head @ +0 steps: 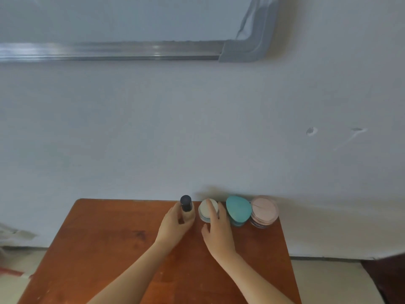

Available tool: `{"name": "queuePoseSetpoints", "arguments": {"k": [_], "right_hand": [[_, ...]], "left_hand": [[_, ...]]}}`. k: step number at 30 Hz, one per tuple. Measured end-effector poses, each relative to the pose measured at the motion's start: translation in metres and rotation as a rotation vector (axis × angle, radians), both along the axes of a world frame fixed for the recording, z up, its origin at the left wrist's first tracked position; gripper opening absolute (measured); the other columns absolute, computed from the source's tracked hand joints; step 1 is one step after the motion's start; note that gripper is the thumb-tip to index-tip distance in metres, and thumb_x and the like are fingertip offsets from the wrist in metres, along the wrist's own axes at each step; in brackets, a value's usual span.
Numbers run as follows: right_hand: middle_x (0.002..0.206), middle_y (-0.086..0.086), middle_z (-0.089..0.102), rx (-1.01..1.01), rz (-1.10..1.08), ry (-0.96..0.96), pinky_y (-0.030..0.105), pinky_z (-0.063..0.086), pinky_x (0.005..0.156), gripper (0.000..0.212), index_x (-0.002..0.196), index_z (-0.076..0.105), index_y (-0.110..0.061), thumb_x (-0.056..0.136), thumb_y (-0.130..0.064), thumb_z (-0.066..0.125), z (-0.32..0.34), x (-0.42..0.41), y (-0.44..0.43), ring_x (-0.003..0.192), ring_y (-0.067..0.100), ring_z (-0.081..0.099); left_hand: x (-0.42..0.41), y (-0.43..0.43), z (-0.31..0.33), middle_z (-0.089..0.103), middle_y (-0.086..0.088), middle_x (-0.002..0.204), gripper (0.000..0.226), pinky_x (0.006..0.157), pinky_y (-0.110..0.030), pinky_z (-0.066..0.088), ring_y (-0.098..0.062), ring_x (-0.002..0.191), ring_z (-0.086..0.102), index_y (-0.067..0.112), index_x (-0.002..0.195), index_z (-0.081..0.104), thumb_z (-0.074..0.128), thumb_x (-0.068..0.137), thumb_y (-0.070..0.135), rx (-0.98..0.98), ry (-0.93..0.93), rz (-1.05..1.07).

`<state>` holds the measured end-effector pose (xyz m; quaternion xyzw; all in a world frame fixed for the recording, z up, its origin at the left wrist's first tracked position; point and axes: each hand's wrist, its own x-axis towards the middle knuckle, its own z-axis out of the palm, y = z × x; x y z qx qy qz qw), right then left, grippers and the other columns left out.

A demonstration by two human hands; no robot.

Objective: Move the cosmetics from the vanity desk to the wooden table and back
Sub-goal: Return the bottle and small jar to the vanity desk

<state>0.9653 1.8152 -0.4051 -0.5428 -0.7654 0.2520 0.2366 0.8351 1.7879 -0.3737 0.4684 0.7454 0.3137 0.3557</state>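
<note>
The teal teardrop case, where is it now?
The teal case stands at the far right edge of the wooden table in the head view, between the white jar and the pink jar.

Four cosmetics lined up along the back edge of the wooden bench (109, 249), right against the wall. Left hand (175, 224) is wrapped around a dark-capped bottle (185, 202). Right hand (219, 231) has fingers (212, 208) laid over a round white puff jar (205, 213), thumb spread off it. A teal teardrop sponge case (238, 209) and a pink puff jar (264, 210) sit just beside.
</note>
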Motion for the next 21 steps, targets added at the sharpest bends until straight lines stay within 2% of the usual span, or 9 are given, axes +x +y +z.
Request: {"name": "queuePoseSetpoints", "arguments": {"k": [2,4,7,10,13,16,19,21], "right_hand": [[0.129,0.010,0.042,-0.008,-0.034,0.035,0.034,0.043,0.094,0.063,0.138,0.036,-0.016,0.080,-0.001,0.054,-0.005,-0.002,0.003,0.115,0.030,0.046],[0.122,0.010,0.045,-0.003,-0.066,0.047,0.034,0.047,0.087,0.057,0.132,0.043,-0.015,0.079,-0.002,0.058,-0.007,-0.004,0.002,0.108,0.030,0.050],[0.109,0.012,0.049,-0.005,-0.097,0.049,0.034,0.052,0.076,0.051,0.121,0.052,-0.014,0.073,-0.010,0.070,-0.011,-0.007,0.000,0.097,0.030,0.055],[0.109,0.014,0.055,0.061,-0.098,0.043,0.035,0.053,0.074,0.056,0.114,0.055,-0.011,0.064,-0.014,0.079,-0.016,-0.008,-0.001,0.095,0.031,0.059],[0.114,0.011,0.059,0.074,-0.112,0.088,0.037,0.052,0.081,0.054,0.113,0.056,-0.010,0.065,-0.012,0.080,-0.014,-0.010,-0.002,0.101,0.030,0.060],[0.099,0.010,0.062,0.080,-0.135,0.106,0.037,0.055,0.070,0.054,0.107,0.053,-0.013,0.062,-0.009,0.083,-0.010,-0.012,-0.004,0.088,0.028,0.063],[0.100,0.009,0.058,0.021,-0.183,0.101,0.036,0.051,0.071,0.050,0.111,0.057,-0.012,0.065,-0.012,0.079,0.000,-0.017,-0.012,0.091,0.028,0.059],[0.097,0.008,0.056,0.031,-0.187,0.095,0.034,0.048,0.067,0.058,0.113,0.052,-0.022,0.062,-0.013,0.079,0.002,-0.022,-0.022,0.087,0.028,0.058]], "left_hand": [[0.001,0.005,0.001,0.064,-0.005,0.097,0.018,0.076,-0.031,0.045,-0.019,0.090,0.059,0.027,0.092,0.053,0.062,0.082,0.016,0.013,-0.037,0.006],[0.002,0.009,0.002,0.065,-0.005,0.097,0.026,0.075,-0.027,0.044,-0.017,0.088,0.058,0.036,0.087,0.048,0.061,0.083,0.014,0.010,-0.086,-0.009],[-0.001,0.010,0.000,0.065,-0.003,0.089,0.012,0.072,-0.027,0.044,-0.019,0.086,0.059,0.020,0.093,0.053,0.061,0.084,0.016,-0.017,-0.087,-0.013],[-0.007,0.002,0.001,0.061,0.003,0.077,0.014,0.065,-0.024,0.042,-0.015,0.075,0.057,0.024,0.082,0.048,0.058,0.085,0.015,-0.016,-0.030,-0.018],[-0.014,-0.013,0.004,0.061,0.010,0.079,0.016,0.064,-0.018,0.042,-0.008,0.077,0.058,0.027,0.082,0.046,0.059,0.086,0.018,-0.019,-0.005,-0.016],[-0.027,-0.031,0.003,0.063,0.006,0.085,0.011,0.069,-0.023,0.044,-0.010,0.083,0.060,0.024,0.088,0.049,0.059,0.086,0.021,-0.040,-0.028,-0.005],[-0.042,-0.047,0.004,0.063,0.007,0.090,0.016,0.070,-0.020,0.043,-0.010,0.089,0.059,0.028,0.093,0.049,0.061,0.086,0.019,-0.048,-0.080,0.014],[-0.054,-0.057,0.008,0.062,0.008,0.091,0.024,0.070,-0.017,0.043,-0.010,0.088,0.058,0.035,0.089,0.046,0.061,0.085,0.017,-0.033,-0.118,0.028]]}}
